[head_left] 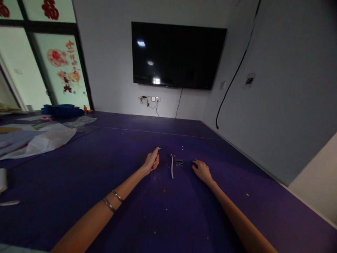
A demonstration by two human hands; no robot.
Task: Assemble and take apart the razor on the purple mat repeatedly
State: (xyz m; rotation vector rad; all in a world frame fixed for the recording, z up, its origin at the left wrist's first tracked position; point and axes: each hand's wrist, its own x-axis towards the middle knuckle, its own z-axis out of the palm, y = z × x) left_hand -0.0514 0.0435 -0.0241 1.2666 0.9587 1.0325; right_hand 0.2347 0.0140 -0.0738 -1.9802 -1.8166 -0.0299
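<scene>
My left hand (152, 161) is closed around a thin, shiny metal tool (159, 148). Its short dark tip sticks out above the fist to the right, and the fingers hide most of it, so its kind cannot be made out. To the right of this fist a short whitish cable-like strip (172, 167) with a dark upper end lies on the purple surface. Beside the strip is a small dark rectangular piece (179, 162) with light marks. Right of that piece, my right hand (202, 170) rests low over the surface, fingers bent and slightly apart, holding nothing visible.
Small white scraps dot the purple surface (126, 211). White plastic sheets (52, 138) and a dark blue cloth (61, 110) lie at the far left. A black cable (234, 75) hangs down the right wall. Behind, a television (179, 54) is mounted on the wall.
</scene>
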